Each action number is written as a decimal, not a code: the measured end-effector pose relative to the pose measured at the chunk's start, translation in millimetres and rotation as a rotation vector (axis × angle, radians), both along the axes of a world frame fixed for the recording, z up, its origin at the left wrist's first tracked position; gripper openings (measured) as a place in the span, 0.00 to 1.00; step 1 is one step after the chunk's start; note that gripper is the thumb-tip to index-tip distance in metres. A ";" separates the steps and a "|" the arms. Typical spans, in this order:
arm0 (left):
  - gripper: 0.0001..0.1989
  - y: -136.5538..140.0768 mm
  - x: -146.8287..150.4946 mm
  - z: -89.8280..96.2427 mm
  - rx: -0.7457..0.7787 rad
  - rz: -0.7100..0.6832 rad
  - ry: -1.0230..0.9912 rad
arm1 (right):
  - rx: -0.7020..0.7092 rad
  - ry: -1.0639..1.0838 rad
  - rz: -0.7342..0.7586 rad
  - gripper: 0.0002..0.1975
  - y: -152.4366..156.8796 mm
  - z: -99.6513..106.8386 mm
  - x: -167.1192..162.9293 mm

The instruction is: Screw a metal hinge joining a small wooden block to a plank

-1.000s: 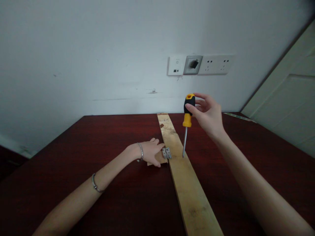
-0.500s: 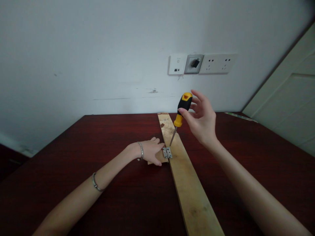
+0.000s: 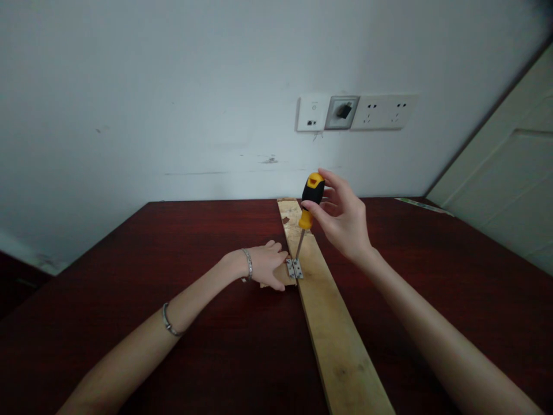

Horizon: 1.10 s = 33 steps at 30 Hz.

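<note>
My right hand [image 3: 343, 216] grips a yellow and black screwdriver [image 3: 313, 193] by its handle, shaft pointing down. The tip meets the upper part of a small metal hinge [image 3: 295, 268]. One leaf of the hinge lies on a long wooden board [image 3: 332, 311], the other on a small flat brown piece [image 3: 280, 278] to its left. Fingers spread, my left hand [image 3: 264, 265] rests flat on that brown piece beside the hinge. Small screw heads or holes dot the hinge, too small to tell apart.
The board lies lengthwise on a dark red table [image 3: 207, 230] that meets a white wall. On the wall are socket plates [image 3: 384, 112] and a black plug [image 3: 344, 110]. A thin strip [image 3: 423, 206] lies at the back right, near a white door [image 3: 514, 167].
My right hand has moved left and slightly down with the screwdriver, which stands more upright, its tip now at the hinge. My left hand has stayed in place.
</note>
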<state>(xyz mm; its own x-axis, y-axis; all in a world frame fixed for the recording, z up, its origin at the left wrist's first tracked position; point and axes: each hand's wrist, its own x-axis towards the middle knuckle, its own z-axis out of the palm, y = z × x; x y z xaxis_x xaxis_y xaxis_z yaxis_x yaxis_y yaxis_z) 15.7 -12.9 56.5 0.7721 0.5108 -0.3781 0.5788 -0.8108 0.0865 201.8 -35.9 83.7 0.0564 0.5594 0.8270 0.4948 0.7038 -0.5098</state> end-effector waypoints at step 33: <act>0.36 -0.9 -0.5 3.5 -0.003 -0.006 0.013 | 0.071 -0.401 -0.184 0.25 -20.4 22.9 3.9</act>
<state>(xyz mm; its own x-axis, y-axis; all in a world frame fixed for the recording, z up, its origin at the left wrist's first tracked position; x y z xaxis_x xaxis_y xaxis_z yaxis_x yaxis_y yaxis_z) 15.3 -13.8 60.0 0.7705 0.5049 -0.3891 0.5748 -0.8142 0.0816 205.7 -56.4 106.6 -0.1829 0.5111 0.8398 0.7637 0.6118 -0.2060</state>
